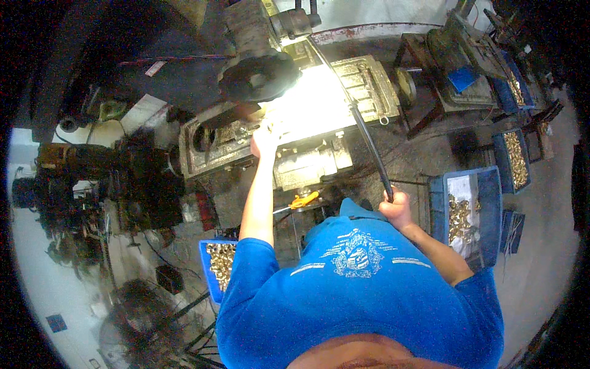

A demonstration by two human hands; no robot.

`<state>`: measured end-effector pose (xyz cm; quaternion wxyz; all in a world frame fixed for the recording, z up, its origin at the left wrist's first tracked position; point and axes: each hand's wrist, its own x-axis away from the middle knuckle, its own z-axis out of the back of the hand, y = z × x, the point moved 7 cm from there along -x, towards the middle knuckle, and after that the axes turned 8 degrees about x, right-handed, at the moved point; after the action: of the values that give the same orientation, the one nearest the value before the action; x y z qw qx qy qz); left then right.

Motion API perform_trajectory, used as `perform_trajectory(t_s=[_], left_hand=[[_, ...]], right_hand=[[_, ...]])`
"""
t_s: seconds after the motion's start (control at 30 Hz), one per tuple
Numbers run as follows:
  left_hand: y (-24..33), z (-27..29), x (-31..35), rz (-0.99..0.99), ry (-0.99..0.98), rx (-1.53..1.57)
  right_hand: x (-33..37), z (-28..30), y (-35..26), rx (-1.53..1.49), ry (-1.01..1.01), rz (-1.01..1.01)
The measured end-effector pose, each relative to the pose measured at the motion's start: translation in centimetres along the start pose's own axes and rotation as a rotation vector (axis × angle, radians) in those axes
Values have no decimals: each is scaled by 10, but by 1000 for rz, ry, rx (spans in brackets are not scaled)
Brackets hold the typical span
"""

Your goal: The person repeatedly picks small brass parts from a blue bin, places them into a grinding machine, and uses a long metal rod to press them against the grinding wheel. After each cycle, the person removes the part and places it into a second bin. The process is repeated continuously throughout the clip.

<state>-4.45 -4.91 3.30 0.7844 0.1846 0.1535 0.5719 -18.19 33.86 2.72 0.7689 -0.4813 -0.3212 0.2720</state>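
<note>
My right hand (398,208) is wrapped round the lower end of a long black lever (367,136), which slants up toward the machine's head. My left arm reaches forward, and my left hand (264,141) is at the front edge of the metal machine table (362,86), by the work area. Its fingers look curled in, but strong lamp glare hides their tips and whatever they hold. Above and just beyond that hand hangs the dark round machine head (261,77).
A blue bin (204,261) of small brass-coloured parts stands by my left elbow. Right of me is a larger blue crate (495,215) with similar parts; more bins (515,161) lie beyond. An orange-handled tool (304,200) rests below the machine table. Dark machinery (117,166) fills the left.
</note>
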Motion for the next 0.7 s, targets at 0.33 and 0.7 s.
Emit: perform_trajectory(t_s=[0.33, 0.7], left_hand=[[1, 3, 6, 79, 35, 87], [6, 9, 12, 47, 40, 113]], right_hand=[[-15, -6, 28, 138, 59, 88], [-12, -1, -6, 67, 85, 78]])
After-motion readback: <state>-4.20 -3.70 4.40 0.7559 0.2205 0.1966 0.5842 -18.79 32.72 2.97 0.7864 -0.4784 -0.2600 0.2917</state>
